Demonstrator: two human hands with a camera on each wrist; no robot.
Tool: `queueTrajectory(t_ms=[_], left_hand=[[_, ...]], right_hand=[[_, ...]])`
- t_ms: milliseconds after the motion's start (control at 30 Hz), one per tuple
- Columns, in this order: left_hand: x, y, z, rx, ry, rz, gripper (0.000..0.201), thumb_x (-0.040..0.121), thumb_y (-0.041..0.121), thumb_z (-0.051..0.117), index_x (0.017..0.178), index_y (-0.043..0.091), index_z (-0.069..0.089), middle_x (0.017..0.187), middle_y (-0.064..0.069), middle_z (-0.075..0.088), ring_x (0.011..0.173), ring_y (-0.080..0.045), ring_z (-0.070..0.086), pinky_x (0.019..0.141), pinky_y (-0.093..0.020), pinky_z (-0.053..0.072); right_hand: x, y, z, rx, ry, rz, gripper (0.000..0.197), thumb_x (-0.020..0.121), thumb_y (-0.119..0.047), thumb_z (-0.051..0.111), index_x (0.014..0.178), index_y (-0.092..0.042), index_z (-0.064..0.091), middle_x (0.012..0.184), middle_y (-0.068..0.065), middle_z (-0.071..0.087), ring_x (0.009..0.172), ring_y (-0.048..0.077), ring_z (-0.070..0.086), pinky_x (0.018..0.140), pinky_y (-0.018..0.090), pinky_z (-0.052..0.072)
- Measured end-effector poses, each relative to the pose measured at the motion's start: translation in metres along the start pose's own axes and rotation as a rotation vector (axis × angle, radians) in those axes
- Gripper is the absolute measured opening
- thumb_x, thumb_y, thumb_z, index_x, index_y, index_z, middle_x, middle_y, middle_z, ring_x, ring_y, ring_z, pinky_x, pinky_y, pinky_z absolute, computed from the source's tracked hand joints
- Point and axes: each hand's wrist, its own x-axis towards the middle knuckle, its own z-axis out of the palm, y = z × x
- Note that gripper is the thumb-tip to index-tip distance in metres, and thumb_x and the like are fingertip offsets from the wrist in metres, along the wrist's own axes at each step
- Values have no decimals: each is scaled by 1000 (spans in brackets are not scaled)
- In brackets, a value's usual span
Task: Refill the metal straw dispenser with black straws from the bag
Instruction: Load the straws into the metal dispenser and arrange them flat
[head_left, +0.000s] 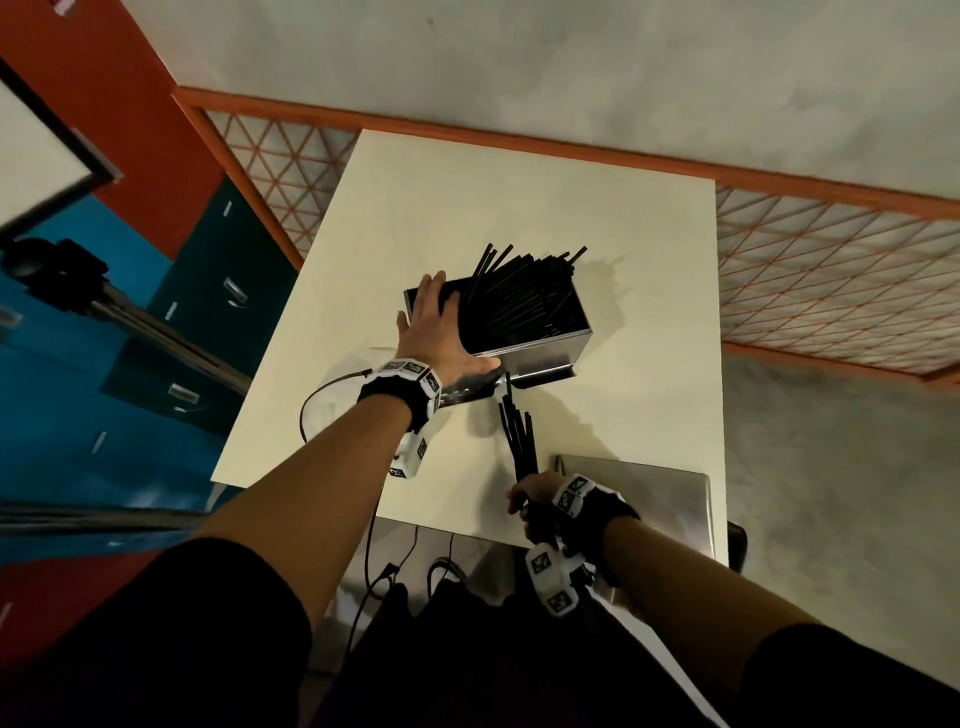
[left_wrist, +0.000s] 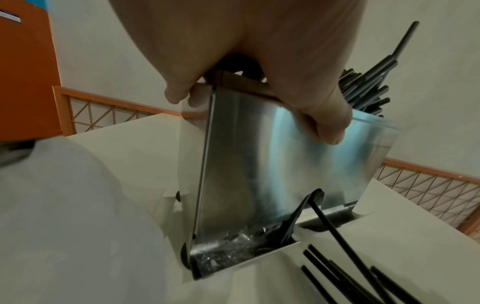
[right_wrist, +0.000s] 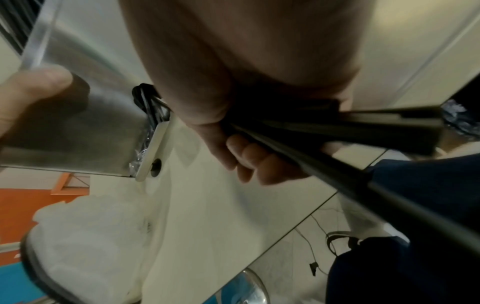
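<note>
The metal straw dispenser (head_left: 540, 353) stands mid-table, open on top, with many black straws (head_left: 519, 296) leaning out of it. My left hand (head_left: 447, 327) grips its near-left top corner, fingers over the rim and thumb (left_wrist: 322, 123) pressed on the front face (left_wrist: 259, 164). My right hand (head_left: 535, 499) grips a bundle of black straws (head_left: 519, 436) near the table's front edge. The bundle's far tips reach the notch (left_wrist: 315, 195) at the dispenser's foot. Crinkled clear plastic (left_wrist: 233, 244) lies in the bottom tray. The bundle (right_wrist: 337, 127) also fills the right wrist view.
A flat metal lid (head_left: 639, 499) lies at the front right of the white table (head_left: 519, 197), beside my right hand. An orange lattice railing (head_left: 831, 270) runs behind and right of the table. Cables (head_left: 369, 545) hang below the front edge. A tripod (head_left: 130, 317) stands at the left.
</note>
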Motion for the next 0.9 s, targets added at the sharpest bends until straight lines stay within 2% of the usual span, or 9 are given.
queueTrajectory(t_ms=[167, 333, 467, 567, 700, 767, 800, 867, 900], left_hand=[[-3, 2, -2, -4, -21, 2, 129, 63, 70, 81, 159, 16, 15, 168, 0, -9, 155, -20, -13, 122, -62, 9], [-19, 22, -7, -3, 36, 21, 123, 70, 62, 80, 159, 13, 11, 168, -10, -2, 155, -27, -5, 122, -63, 2], [-56, 48, -3, -25, 193, 466, 85, 87, 45, 71, 153, 9, 32, 159, -14, 27, 150, -32, 22, 121, -64, 18], [-80, 69, 7, 49, -41, 654, 82, 92, 43, 67, 156, 14, 26, 158, -12, 29, 147, -28, 26, 125, -53, 13], [-92, 86, 33, 287, -299, 767, 88, 89, 48, 69, 155, 9, 25, 146, -14, 48, 136, -29, 43, 125, -50, 17], [-97, 96, 39, 293, -341, 687, 72, 94, 41, 63, 150, 9, 32, 129, -15, 61, 119, -34, 57, 112, -48, 37], [-99, 101, 39, 264, -336, 618, 59, 97, 38, 58, 145, 9, 37, 121, -15, 64, 109, -37, 61, 96, -45, 47], [-97, 106, 36, 208, -289, 498, 35, 102, 35, 48, 127, 10, 45, 110, -16, 66, 93, -39, 65, 71, -41, 48], [-94, 107, 34, 187, -265, 456, 31, 103, 36, 45, 122, 11, 46, 106, -16, 66, 89, -39, 66, 67, -40, 47]], right_hand=[[-6, 7, -13, -88, 49, -18, 24, 93, -12, 60, 78, 3, 71, 51, 10, 57, 49, 26, 51, 60, 38, 50], [-19, 5, -21, -241, 182, -110, 27, 88, -16, 64, 63, -8, 63, 48, 3, 57, 46, 19, 53, 49, 24, 46], [-36, 4, -43, -446, 254, -161, 17, 83, -17, 62, 67, -12, 64, 58, 1, 61, 60, 20, 62, 52, 23, 46], [-62, 3, -61, -687, 309, -201, 14, 85, -22, 58, 85, -11, 67, 73, 5, 64, 76, 25, 64, 64, 27, 47], [-98, -13, -79, -1229, 485, -317, 35, 92, -30, 48, 122, -17, 61, 122, 9, 62, 110, 28, 62, 86, 33, 48], [-113, -30, -82, -1393, 565, -391, 34, 92, -29, 46, 122, -19, 59, 125, 7, 60, 113, 28, 60, 89, 36, 47], [-119, -39, -82, -1452, 598, -430, 32, 93, -28, 46, 120, -19, 60, 123, 7, 61, 112, 28, 60, 88, 35, 46], [-132, -59, -81, -1554, 640, -493, 29, 93, -28, 46, 117, -20, 60, 119, 5, 62, 110, 26, 61, 85, 34, 45], [-139, -68, -81, -1594, 645, -512, 27, 93, -28, 48, 115, -20, 60, 117, 4, 62, 108, 26, 61, 82, 33, 44]])
